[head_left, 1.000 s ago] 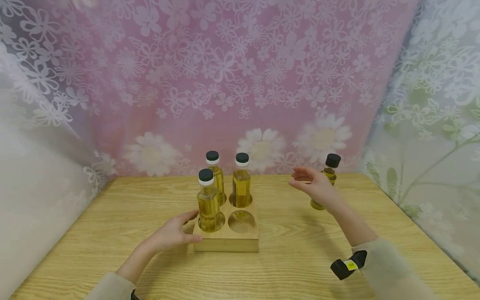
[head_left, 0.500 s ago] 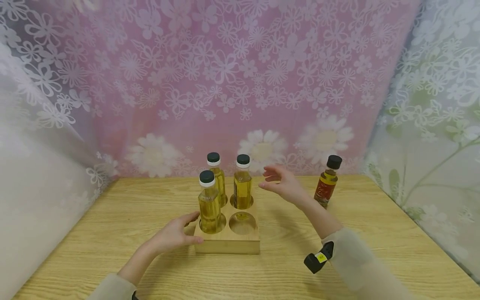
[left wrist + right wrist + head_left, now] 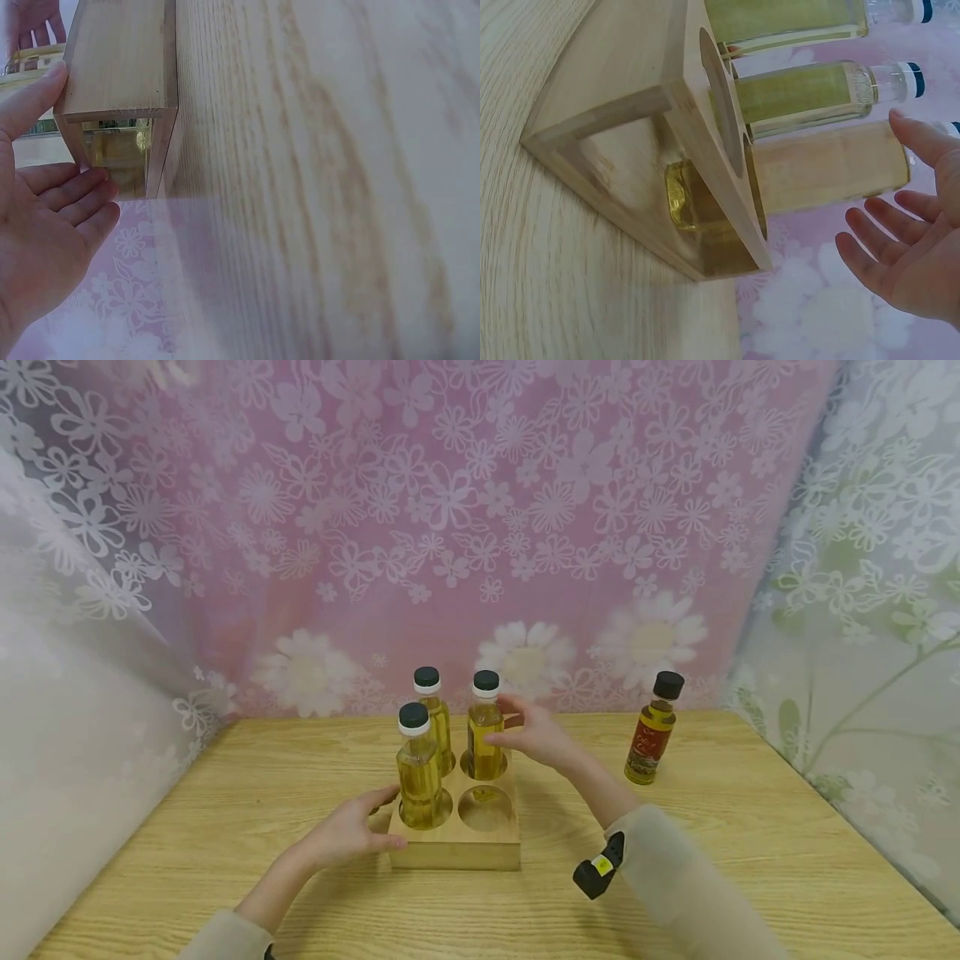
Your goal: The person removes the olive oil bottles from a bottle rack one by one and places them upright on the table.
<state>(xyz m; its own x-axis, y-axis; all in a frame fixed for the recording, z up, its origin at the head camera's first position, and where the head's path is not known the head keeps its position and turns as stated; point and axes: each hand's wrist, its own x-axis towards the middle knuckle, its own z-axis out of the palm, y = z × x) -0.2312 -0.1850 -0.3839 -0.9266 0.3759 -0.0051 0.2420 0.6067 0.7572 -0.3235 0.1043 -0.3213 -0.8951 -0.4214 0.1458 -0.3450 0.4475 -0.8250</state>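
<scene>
A wooden bottle rack (image 3: 455, 855) with round holes holds three clear bottles of yellow oil. These are the front-left oil bottle (image 3: 420, 777), the back-left oil bottle (image 3: 440, 727) and the back-right oil bottle (image 3: 486, 727), all with dark caps. My left hand (image 3: 348, 829) touches the rack's front-left corner, thumb at the front and relaxed fingers along the side. Beside the back-right bottle is my right hand (image 3: 536, 737), its thumb overlapping the glass in the head view. The right wrist view shows its fingers (image 3: 885, 221) loosely spread, with space between them and the bottle.
The rack's front-right hole (image 3: 486, 810) contains no bottle. Farther right, a dark-capped oil bottle with a red label (image 3: 649, 739) stands upright on the wooden table (image 3: 300, 752). A pink floral curtain (image 3: 480, 527) hangs behind the table.
My right hand has moved left from the red-labelled bottle to the back-right bottle in the rack. My left hand stays at the rack's corner.
</scene>
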